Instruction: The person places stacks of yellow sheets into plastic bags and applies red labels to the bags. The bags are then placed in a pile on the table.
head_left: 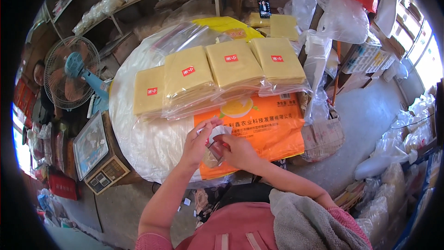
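Note:
In front of my body, both hands meet over the orange printed sack (pixel 273 134). My left hand (pixel 196 142) is closed on a small strip of white label paper (pixel 219 132) with red on it. Pinched against the strip's red part are the fingers of my right hand (pixel 240 152); a small red edge shows beside them. Just beyond lie several stacks of thin yellow sheets, side by side in clear plastic bags. Each stack carries a red square label: the far-left stack (pixel 148 99), its taller neighbour (pixel 189 85), a middle stack (pixel 238 71) and the right stack (pixel 280 71).
White sacking (pixel 134 146) covers the round work surface. Loose clear bags (pixel 182 37) lie behind the stacks, near more yellow sheets (pixel 283 27) and a phone (pixel 264 7). At the left stand a fan (pixel 73 71) and a box-mounted scale (pixel 92 143). Paper scraps (pixel 187 201) dot the floor.

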Demonstrator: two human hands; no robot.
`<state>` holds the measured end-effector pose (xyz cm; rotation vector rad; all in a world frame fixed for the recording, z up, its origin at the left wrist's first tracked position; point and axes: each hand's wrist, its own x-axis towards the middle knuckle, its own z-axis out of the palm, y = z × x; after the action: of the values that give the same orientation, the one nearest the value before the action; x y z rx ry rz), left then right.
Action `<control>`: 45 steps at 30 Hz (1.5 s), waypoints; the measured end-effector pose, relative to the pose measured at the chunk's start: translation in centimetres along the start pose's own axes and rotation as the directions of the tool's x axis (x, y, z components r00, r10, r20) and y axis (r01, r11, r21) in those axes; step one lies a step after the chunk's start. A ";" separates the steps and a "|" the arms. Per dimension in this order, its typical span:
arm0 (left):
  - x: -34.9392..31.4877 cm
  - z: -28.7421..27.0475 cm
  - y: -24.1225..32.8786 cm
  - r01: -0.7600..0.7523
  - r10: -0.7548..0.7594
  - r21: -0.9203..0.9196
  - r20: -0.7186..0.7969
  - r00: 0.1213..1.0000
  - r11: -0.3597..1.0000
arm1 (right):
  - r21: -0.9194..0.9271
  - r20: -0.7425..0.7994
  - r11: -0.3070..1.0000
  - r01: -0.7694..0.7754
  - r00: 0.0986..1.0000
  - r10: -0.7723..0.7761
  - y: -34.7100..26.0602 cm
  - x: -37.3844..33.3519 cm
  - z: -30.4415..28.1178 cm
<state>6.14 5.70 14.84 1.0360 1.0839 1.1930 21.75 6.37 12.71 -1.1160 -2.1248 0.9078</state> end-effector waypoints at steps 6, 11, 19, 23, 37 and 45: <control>0.3 0.7 -3.1 0.034 -0.033 -0.170 0.010 0.999 0.985 | 0.632 0.172 0.747 -0.206 0.977 0.124 2.3 0.6 0.5; 0.0 1.0 -3.7 0.060 -0.053 -0.165 0.049 0.997 0.985 | 0.760 0.155 0.611 -0.221 0.975 0.160 2.4 0.6 0.7; -2.4 1.0 -2.4 -0.157 0.255 0.585 -0.090 0.963 0.796 | 0.640 0.036 0.743 -0.197 0.973 0.226 4.5 0.4 1.6; -3.6 -0.7 -1.7 -0.080 0.077 0.928 0.056 0.995 0.363 | 0.481 -0.014 0.855 -0.194 0.973 0.229 3.6 0.1 1.5; -3.3 -1.5 -4.0 -0.450 -0.008 0.891 0.451 0.893 -0.057 | 0.150 -0.155 0.976 -0.159 0.971 0.182 2.5 0.3 1.2; -4.7 -2.5 -3.8 -0.504 0.154 0.857 0.515 0.843 -0.108 | -0.231 -0.051 0.973 -0.022 0.999 0.011 2.8 0.4 2.0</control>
<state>4.11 0.72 11.03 2.7471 1.5035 0.3109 21.36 7.28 9.39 -1.2582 -2.2258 0.6434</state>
